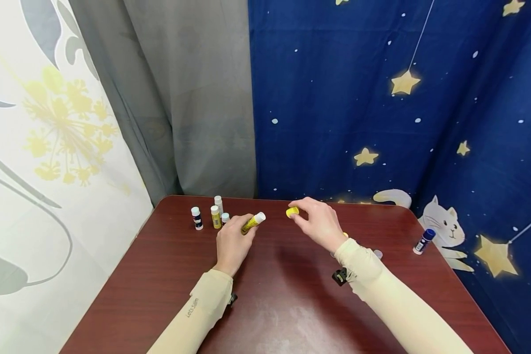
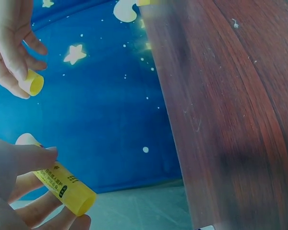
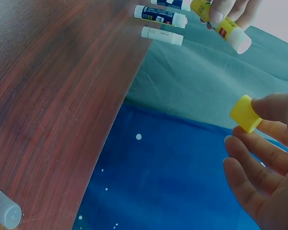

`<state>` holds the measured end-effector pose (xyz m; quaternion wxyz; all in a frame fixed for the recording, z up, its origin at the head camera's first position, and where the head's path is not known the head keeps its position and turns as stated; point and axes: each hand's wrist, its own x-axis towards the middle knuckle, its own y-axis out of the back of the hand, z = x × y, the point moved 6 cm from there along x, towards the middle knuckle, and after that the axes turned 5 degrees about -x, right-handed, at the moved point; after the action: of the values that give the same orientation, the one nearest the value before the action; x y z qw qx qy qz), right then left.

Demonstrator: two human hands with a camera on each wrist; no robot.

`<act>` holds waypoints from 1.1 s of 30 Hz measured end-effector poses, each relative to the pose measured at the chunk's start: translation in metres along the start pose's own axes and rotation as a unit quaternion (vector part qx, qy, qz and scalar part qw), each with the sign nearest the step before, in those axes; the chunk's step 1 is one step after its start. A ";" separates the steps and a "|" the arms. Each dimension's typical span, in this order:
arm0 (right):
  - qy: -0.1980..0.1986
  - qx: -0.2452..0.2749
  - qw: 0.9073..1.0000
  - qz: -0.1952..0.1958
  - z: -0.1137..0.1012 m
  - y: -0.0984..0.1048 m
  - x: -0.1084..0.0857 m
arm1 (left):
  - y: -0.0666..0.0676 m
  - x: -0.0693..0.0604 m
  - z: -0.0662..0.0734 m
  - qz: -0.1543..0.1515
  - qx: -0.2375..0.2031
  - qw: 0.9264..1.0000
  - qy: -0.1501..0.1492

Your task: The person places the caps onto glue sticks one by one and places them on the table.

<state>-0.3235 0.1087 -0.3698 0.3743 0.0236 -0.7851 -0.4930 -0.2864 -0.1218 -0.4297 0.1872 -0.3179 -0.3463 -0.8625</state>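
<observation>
Left hand [image 1: 232, 247] grips a yellow glue stick [image 1: 250, 224], right hand [image 1: 322, 225] pinches a yellow cap [image 1: 292, 212]; both pieces are apart, above the far half of the table [image 1: 168, 280].

The stick tilts white end up; the cap sits only in thumb and fingertips, so a loosened pinch could drop it onto the table, where it might roll. At the table's far left stand a navy stick [image 1: 197, 219] and a yellow-bodied stick [image 1: 216, 218], which a leftward sweep could topple; a clear cap [image 1: 378, 254] on the table's right could be brushed by the sleeve [image 1: 367, 270].
</observation>
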 end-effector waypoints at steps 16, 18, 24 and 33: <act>0.010 0.016 1.000 -0.017 -0.015 -0.007 0.000 | -0.006 -0.003 0.007 -0.015 0.000 1.000 0.000; 0.015 0.018 1.000 -0.016 -0.016 -0.008 -0.001 | -0.006 -0.003 0.008 -0.017 0.000 1.000 0.000; 0.025 0.024 0.999 -0.014 -0.021 -0.010 -0.002 | -0.008 -0.005 0.009 -0.021 0.000 1.000 0.002; 0.030 0.028 0.999 -0.007 -0.026 -0.013 -0.001 | -0.010 -0.006 0.011 -0.022 0.001 1.000 -0.007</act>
<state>-0.3115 0.0826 -0.3747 0.3931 0.0542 -0.7868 -0.4728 -0.2831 -0.1063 -0.4323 0.1660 -0.3161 -0.3551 -0.8640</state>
